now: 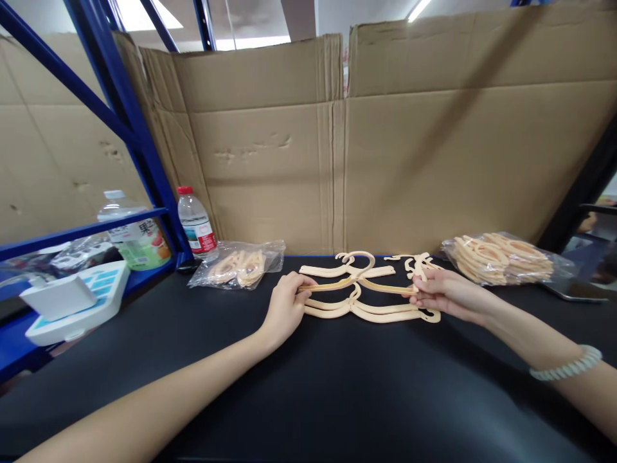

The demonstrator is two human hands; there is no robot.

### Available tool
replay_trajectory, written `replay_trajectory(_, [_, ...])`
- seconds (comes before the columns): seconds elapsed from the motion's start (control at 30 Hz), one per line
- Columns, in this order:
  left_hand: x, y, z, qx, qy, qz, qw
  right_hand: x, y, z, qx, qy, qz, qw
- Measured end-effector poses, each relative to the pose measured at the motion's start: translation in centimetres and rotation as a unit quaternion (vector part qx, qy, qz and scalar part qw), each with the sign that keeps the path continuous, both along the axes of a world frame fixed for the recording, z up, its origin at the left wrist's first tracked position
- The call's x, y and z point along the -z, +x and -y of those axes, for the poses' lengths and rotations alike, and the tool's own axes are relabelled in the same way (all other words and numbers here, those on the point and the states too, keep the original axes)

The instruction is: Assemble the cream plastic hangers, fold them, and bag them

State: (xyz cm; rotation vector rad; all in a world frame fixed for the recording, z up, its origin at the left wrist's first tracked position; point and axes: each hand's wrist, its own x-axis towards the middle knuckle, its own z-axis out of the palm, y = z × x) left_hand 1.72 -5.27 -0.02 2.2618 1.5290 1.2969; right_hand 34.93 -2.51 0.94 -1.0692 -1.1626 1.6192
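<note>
1. The left hand covers the left ends of the hangers; its fingertips are hidden beneath them.
2. The right hand hides their right ends.
3. Both forearms run off the near edge.
4. The far-right bag of hangers blurs its contents.
5. The far-left bottle label is too small to read.
6. The left white device is partly behind the blue shelf rail.

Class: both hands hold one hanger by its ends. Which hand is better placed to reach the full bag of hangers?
Probably the right hand: the full bag lies just beyond it; the left hand is further away.
</note>
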Motion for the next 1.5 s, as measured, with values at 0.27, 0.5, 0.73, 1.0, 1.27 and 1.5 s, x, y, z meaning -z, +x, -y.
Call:
replay_trajectory(0.27, [0.0,0.1,0.2,0.001,-0.005,0.001,1.000,0.2,-0.2,0.0,0.029,0.017,0.007,0.999])
replay_trajectory(0.5, [0.0,-0.1,0.0,-0.001,-0.001,0.002,1.000,0.2,-1.0,0.4,0.064,0.070,0.011,0.995])
replay_trajectory(0.73, [-0.5,0.3,0.4,0.012,-0.009,0.004,1.000,-0.4,-1.9,0.9,0.063,0.114,0.002,0.991])
replay_trajectory(1.0, [-0.3,0.0,0.0,0.001,-0.009,0.018,1.000,-0.1,-0.1,-0.5,0.120,0.136,-0.014,0.983])
replay_trajectory(1.27, [-0.4,0.0,-0.1,0.000,-0.010,0.013,1.000,-1.1,0.2,-0.1,0.059,0.116,-0.020,0.991])
replay_trajectory(1.5, [-0.3,0.0,-0.3,-0.004,-0.025,0.015,1.000,-1.6,0.7,0.2,0.018,0.082,-0.003,0.996])
